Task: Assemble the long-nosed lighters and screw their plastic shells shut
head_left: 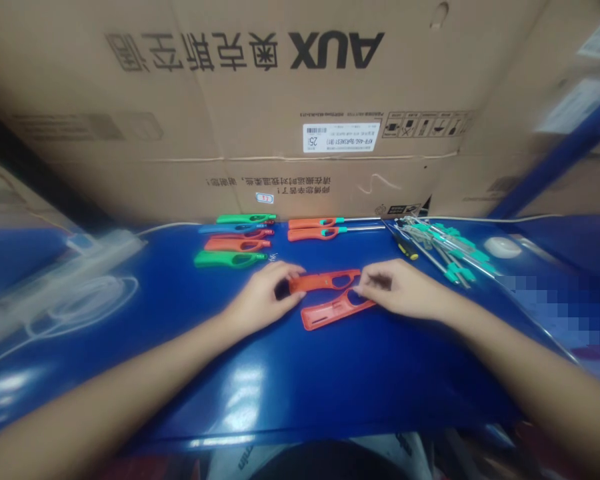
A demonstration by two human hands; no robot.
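Mid-frame, the left hand [263,297] and right hand [403,290] each pinch one end of an orange shell [325,281], its long axis running left to right just above a second shell [330,313] lying on the glossy blue table [290,387]. Bare table spreads to the near edge below. A cardboard box [260,133] walls the far edge, with coloured lighter bodies [233,243] and teal-tipped rods [445,253] before it.

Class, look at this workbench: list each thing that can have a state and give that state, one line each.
left hand: gripping the upper orange shell at its left end.
right hand: pinching that shell's right end.
upper orange shell: held between both hands.
lower orange shell: lying loose on the blue table.
two orange lighters: assembled, lying side by side.
metal tubes: loose, piled.
cardboard box: upside down, print inverted.
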